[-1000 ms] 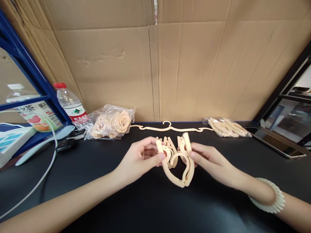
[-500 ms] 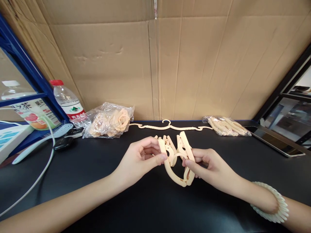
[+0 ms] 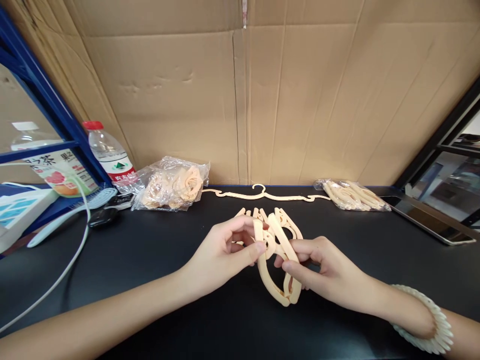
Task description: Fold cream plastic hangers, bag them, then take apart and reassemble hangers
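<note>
Brown cardboard [image 3: 168, 100] walled off everything beyond the grip, and beneath it I had the black tabletop [image 3: 240, 330]. Straight ahead of the grip lay a spread hanger [image 3: 285, 197], flanked by a left bag [image 3: 174, 187] and a right bag [image 3: 354, 195], both clear plastic around beige pieces. Left hand [image 3: 227, 245] and right hand [image 3: 320, 267] each pinched one side of a folded hanger [image 3: 284, 237] between thumb and fingers. I judged the step to be working its hinged parts; the next move seemed to call for firm pinches while those parts turned.

Left forearm [image 3: 112, 312] and right forearm [image 3: 401, 302] ran out of view. Just beyond the grip, a cluster of similar hangers [image 3: 293, 224] was too covered to count. Several fingertips were hidden, and I could barely make out the held piece's hook.
</note>
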{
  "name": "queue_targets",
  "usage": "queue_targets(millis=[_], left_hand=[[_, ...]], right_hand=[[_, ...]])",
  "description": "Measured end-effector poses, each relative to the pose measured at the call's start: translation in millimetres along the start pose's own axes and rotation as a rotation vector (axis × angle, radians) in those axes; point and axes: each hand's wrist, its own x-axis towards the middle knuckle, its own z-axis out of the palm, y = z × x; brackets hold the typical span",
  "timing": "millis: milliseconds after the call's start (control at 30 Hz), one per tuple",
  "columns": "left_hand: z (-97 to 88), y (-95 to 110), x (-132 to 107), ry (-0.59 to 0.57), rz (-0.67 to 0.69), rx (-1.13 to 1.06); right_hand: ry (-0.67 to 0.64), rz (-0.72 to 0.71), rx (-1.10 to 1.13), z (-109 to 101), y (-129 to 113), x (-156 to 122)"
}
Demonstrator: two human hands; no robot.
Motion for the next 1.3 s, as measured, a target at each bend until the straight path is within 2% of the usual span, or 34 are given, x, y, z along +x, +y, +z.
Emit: queue_targets(millis=[100, 200, 333, 433, 533, 633, 767, 867, 1000, 1100, 1300], left_hand=[[3.0, 1, 0, -0.043, -0.056, -0.039], [5.3, 3, -1, -0.03, -0.077, -0.067], [6.7, 4, -1, -0.012, -0.082, -0.1], [-0.9, 7, 2, 0.025, -0.067, -0.147], [-23.6, 11, 13, 0.103, -0.069, -0.11], [-58.5, 6, 28, 0.171, -0.142, -0.017], [-100.3, -14, 45, 0.181, -0.328, 0.081], [-115.0, -30, 51, 0.183, -0.418, 0.115], [-117.2, -38, 51, 0.115, -0.492, 0.166], [-115.8, -39, 49, 0.072, -0.49, 0.223], [-113.3, -38, 45, 0.127, -0.473, 0.42]], right_hand=[[-0.086, 0.0, 0.074, 0, -2, -1], [-0.159, 0.003, 0.127, 0, -5, -2], [-0.175, -0.023, 0.152, 0, -5, -2], [-0.166, -0.044, 0.191, -2, -3, -2], [-0.092, -0.04, 0.218, -7, 5, -2], [0.012, -0.016, 0.221, -12, 14, 2], [0.082, 0.011, 0.257, -16, 19, 7], [0.091, 0.019, 0.277, -16, 19, 9], [0.087, 0.021, 0.282, -16, 21, 10], [0.086, 0.019, 0.287, -16, 21, 10], [0.107, 0.0, 0.283, -18, 22, 9]])
